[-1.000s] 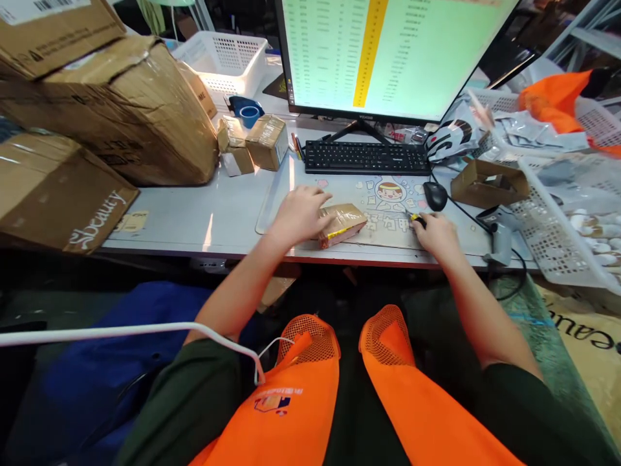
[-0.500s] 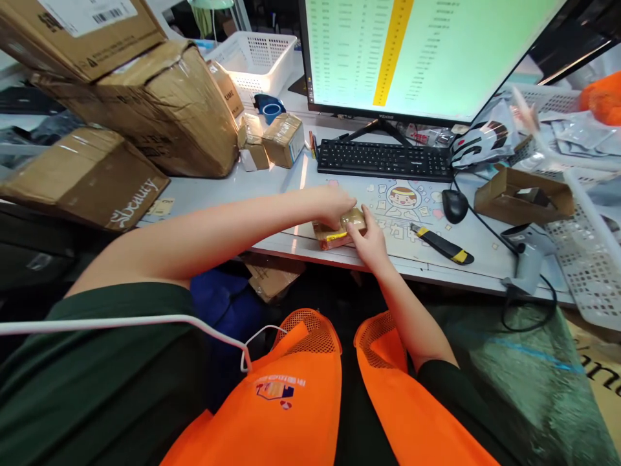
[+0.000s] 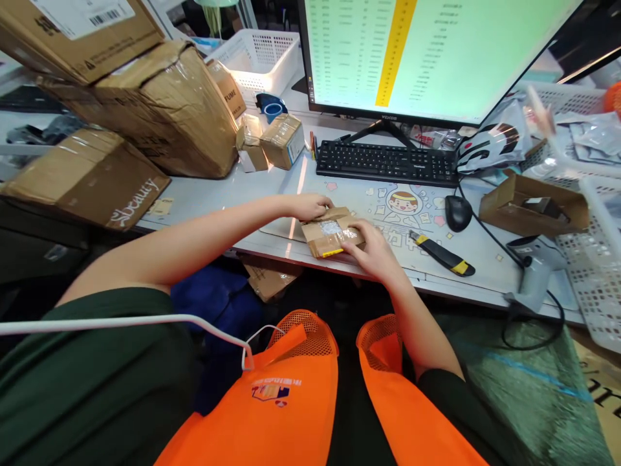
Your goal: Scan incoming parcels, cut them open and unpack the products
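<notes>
A small cardboard box (image 3: 323,247) with shiny tape lies at the desk's front edge, a flap lifted along its far side. A pale, glossy patch shows on its top; whether this is tape or contents I cannot tell. My left hand (image 3: 310,206) is closed on the flap at the far left, fingers curled under. My right hand (image 3: 377,251) grips the box's right end, thumb at the near side, fingers over the top. To the right, a black-and-yellow utility knife (image 3: 442,254) rests on the desk mat.
Behind the box are a keyboard (image 3: 385,162) and monitor (image 3: 436,65). A mouse (image 3: 458,213), an open carton (image 3: 531,207) and a barcode scanner (image 3: 536,272) sit at right. Cardboard boxes (image 3: 169,110) are stacked at left, near two small taped boxes (image 3: 284,141) and a white basket (image 3: 262,61).
My left hand has moved left from the box's top, and the flap there now stands lifted. The box's top faces me more. My right hand has kept its grip.
</notes>
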Motion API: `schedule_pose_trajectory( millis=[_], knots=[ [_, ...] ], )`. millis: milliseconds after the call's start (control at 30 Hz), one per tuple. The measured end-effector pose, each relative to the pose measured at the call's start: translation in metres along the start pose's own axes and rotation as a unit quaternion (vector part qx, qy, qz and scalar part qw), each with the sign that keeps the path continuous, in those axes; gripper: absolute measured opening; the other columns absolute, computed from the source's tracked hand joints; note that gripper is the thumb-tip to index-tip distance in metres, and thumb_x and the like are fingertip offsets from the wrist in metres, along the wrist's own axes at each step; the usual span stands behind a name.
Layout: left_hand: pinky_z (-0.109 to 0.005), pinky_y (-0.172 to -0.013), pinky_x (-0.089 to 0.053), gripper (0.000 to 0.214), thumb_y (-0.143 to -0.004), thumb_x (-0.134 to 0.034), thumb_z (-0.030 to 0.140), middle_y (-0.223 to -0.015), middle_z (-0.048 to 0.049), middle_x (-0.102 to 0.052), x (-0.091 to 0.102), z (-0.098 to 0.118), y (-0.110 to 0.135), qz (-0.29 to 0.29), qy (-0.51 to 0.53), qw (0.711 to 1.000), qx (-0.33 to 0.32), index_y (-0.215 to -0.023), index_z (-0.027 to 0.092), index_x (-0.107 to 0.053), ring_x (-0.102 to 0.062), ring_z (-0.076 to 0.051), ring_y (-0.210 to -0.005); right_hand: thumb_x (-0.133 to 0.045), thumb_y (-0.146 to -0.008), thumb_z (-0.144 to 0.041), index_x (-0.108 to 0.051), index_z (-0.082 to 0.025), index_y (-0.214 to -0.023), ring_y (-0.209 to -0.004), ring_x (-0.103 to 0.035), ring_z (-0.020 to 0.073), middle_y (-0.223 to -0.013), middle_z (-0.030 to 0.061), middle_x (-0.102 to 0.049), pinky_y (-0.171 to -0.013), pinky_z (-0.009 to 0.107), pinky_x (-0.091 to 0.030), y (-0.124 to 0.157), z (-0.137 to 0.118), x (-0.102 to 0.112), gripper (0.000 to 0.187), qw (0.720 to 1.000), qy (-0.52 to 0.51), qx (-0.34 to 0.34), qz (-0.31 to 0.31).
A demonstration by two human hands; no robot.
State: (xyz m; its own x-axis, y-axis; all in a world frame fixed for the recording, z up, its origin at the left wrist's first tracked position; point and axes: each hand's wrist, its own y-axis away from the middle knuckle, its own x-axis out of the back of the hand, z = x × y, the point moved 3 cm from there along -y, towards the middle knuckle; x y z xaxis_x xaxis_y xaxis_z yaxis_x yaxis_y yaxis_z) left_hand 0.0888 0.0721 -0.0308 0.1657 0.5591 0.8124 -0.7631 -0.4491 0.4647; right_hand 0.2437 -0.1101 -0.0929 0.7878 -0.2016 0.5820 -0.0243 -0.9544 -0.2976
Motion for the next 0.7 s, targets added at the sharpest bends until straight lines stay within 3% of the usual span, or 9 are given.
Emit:
schedule_pose_trajectory(
  millis=[100,167,233,333,433,500,567,633,700],
  knots=[
    [-0.032,-0.101,-0.052,0.060,-0.090,-0.040,0.021,-0.133,-0.0112,-0.074,-0.017,0.001,0.006,0.113,-0.006,0.993,-0.012,-0.143,0.015,-0.067,-0.069,-0.024,-0.118,-0.071,-0.094,-0.051,-0.065,-0.022,-0.120,-0.139,-0.059,0.0383,-0.137,0.0192,-0.069,-0.118,0.062,-0.046,-0.006,-0.007,0.012,0.039,0.997,0.069,0.018,-0.027],
    [-0.037,-0.104,-0.052,0.054,-0.093,-0.041,0.023,-0.130,-0.0129,-0.074,-0.023,0.005,0.014,0.220,-0.045,0.973,-0.060,-0.137,0.018,-0.072,-0.068,-0.027,-0.120,-0.073,-0.093,-0.052,-0.064,-0.022,-0.112,-0.147,-0.052,0.0394,-0.149,0.0226,-0.062,-0.121,0.063,-0.044,-0.006,-0.009,0.014,0.036,0.995,0.086,0.048,0.000],
    [-0.041,-0.105,-0.051,0.046,-0.097,-0.043,0.026,-0.122,-0.0143,-0.077,-0.026,0.007,0.020,0.269,-0.090,0.953,-0.103,-0.122,0.020,-0.081,-0.069,-0.029,-0.118,-0.071,-0.095,-0.053,-0.063,-0.024,-0.102,-0.149,-0.052,0.0376,-0.153,0.0220,-0.059,-0.124,0.064,-0.041,0.000,-0.007,0.012,0.031,0.992,0.091,0.087,0.030],
    [-0.042,-0.103,-0.051,0.043,-0.096,-0.045,0.025,-0.111,-0.0123,-0.080,-0.025,0.009,0.025,0.243,-0.122,0.959,-0.084,-0.111,0.024,-0.085,-0.072,-0.029,-0.112,-0.062,-0.100,-0.052,-0.059,-0.028,-0.087,-0.137,-0.064,0.0338,-0.136,0.0159,-0.072,-0.128,0.068,-0.035,0.012,0.002,0.005,0.027,0.984,0.104,0.136,0.040],
    [-0.044,-0.107,-0.047,0.045,-0.101,-0.043,0.032,-0.113,-0.0104,-0.082,-0.027,0.021,0.040,0.208,-0.104,0.973,-0.005,-0.122,0.024,-0.082,-0.074,-0.030,-0.111,-0.057,-0.102,-0.043,-0.065,-0.028,-0.086,-0.140,-0.063,0.0340,-0.136,0.0130,-0.075,-0.130,0.072,-0.026,0.028,0.009,0.003,0.024,0.978,0.139,0.151,0.041],
    [-0.051,-0.114,-0.043,0.052,-0.103,-0.047,0.051,-0.127,-0.0148,-0.078,-0.036,0.037,0.055,0.214,-0.081,0.973,0.028,-0.136,0.020,-0.074,-0.069,-0.036,-0.124,-0.058,-0.102,-0.039,-0.074,-0.029,-0.097,-0.148,-0.057,0.0350,-0.142,0.0118,-0.073,-0.130,0.074,-0.023,0.040,0.009,0.004,0.020,0.974,0.171,0.144,0.025],
    [-0.061,-0.123,-0.034,0.076,-0.094,-0.061,0.066,-0.154,-0.0213,-0.062,-0.050,0.054,0.070,0.244,-0.065,0.967,0.025,-0.152,0.016,-0.060,-0.052,-0.044,-0.146,-0.061,-0.102,-0.041,-0.078,-0.031,-0.115,-0.152,-0.051,0.0364,-0.148,0.0117,-0.069,-0.129,0.075,-0.025,0.050,0.005,0.006,0.024,0.971,0.200,0.134,0.000],
    [-0.065,-0.127,-0.028,0.093,-0.087,-0.074,0.064,-0.169,-0.0218,-0.044,-0.064,0.064,0.078,0.275,-0.042,0.961,0.007,-0.162,0.016,-0.048,-0.036,-0.046,-0.158,-0.063,-0.102,-0.042,-0.077,-0.031,-0.127,-0.154,-0.048,0.0377,-0.154,0.0126,-0.064,-0.127,0.075,-0.026,0.057,-0.003,0.009,0.031,0.967,0.219,0.128,-0.008],
    [-0.059,-0.126,-0.035,0.085,-0.092,-0.072,0.055,-0.167,-0.0197,-0.048,-0.072,0.062,0.077,0.279,0.013,0.960,0.003,-0.163,0.017,-0.047,-0.043,-0.042,-0.155,-0.063,-0.103,-0.040,-0.079,-0.030,-0.124,-0.153,-0.049,0.0370,-0.155,0.0122,-0.064,-0.128,0.074,-0.027,0.061,-0.012,0.013,0.028,0.965,0.222,0.136,-0.008]
  ],
)
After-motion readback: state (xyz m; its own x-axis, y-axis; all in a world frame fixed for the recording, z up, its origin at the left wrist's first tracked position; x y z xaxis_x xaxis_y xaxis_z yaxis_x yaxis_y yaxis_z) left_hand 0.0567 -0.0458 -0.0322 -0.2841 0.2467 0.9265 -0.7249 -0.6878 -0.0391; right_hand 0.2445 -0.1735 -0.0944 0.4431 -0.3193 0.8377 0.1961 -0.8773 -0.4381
